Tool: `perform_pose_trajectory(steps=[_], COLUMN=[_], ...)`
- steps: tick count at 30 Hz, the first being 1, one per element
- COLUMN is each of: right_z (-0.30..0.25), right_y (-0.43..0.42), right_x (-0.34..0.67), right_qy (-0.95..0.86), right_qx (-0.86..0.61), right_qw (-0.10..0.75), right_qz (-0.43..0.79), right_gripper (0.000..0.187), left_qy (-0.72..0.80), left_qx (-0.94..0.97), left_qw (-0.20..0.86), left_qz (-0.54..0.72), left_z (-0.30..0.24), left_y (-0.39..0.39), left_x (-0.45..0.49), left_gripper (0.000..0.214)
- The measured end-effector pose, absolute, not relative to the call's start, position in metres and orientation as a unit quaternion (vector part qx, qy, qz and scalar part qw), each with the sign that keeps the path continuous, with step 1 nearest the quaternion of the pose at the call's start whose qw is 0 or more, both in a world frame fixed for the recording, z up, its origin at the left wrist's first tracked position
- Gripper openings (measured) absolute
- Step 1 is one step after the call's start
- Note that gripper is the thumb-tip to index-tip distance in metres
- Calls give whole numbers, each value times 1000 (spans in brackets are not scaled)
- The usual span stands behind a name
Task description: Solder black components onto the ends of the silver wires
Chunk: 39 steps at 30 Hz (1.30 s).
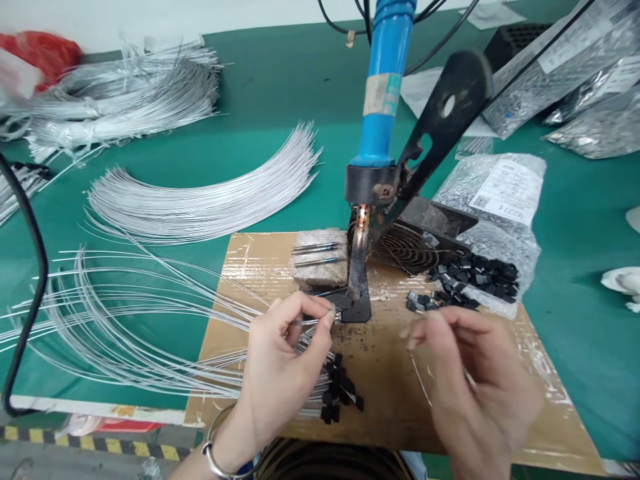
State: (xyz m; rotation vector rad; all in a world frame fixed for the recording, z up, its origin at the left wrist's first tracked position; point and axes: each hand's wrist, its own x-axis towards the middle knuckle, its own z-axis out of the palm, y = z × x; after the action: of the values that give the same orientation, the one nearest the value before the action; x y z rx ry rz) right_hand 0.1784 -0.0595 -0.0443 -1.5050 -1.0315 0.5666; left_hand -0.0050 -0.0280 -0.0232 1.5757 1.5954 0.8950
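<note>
Between thumb and forefinger, my left hand [285, 353] pinches a thin white wire, its end beside the tip of a soldering iron [384, 87]. The iron hangs tip-down in a black metal holder [440, 113], above a small black plate [361, 308]. My right hand [475, 380] is closed to the right of the tip, with a thin strand of solder wire [421, 380] trailing below its fingers. Under my left hand lie several white wires [220, 373] ending in black connectors [340, 390]. What lies inside the right fingers is partly hidden.
Cardboard [385, 400] covers the green table [280, 87]. Loose black connectors [475, 279] lie at right by a plastic bag [500, 187]. A fanned bundle of white wires [210, 207] is at left. A light block [320, 259] stands beside the iron; a black cable [27, 280] curves at far left.
</note>
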Motion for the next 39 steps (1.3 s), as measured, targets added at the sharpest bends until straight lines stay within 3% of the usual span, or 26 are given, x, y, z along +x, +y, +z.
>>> perform_pose_trajectory(steps=[2,5,9,14,19,21,27,33,39], right_z=[-50,-60,-68,-72,-83,-91,-97,-89,-103], right_y=[-63,-68,-72,-76,-75,-72,-67,-69,-67], right_x=[196,220,235,236,244,250,256,251,262], right_qy=[-413,-360,-311,-289,-282,-287,-261,-257,-259], right_qx=[-667,-645,-635,-665,-660,-662,-674,-675,-687], right_qw=[573,622,663,649,653,650,643,640,628], right_qz=[235,260,246,230,242,238,253,261,257], right_gripper=[24,34,28,30,32,34,35,32,39], left_qy=[622,619,595,592,629,639,656,659,648], left_qx=[618,626,651,672,706,713,722,718,697], left_qw=[336,320,311,267,89,68,72,86,108], left_qz=[344,351,355,354,315,279,209,205,287], left_z=[-25,-30,-37,-35,-21,-19,-39,-58,-50], left_y=[-29,-28,-28,-29,8,41,137,157,143], left_x=[-11,-18,-23,-31,-63,-81,-112,-115,-125], left_gripper=[14,10,9,9,8,10,14,35,19])
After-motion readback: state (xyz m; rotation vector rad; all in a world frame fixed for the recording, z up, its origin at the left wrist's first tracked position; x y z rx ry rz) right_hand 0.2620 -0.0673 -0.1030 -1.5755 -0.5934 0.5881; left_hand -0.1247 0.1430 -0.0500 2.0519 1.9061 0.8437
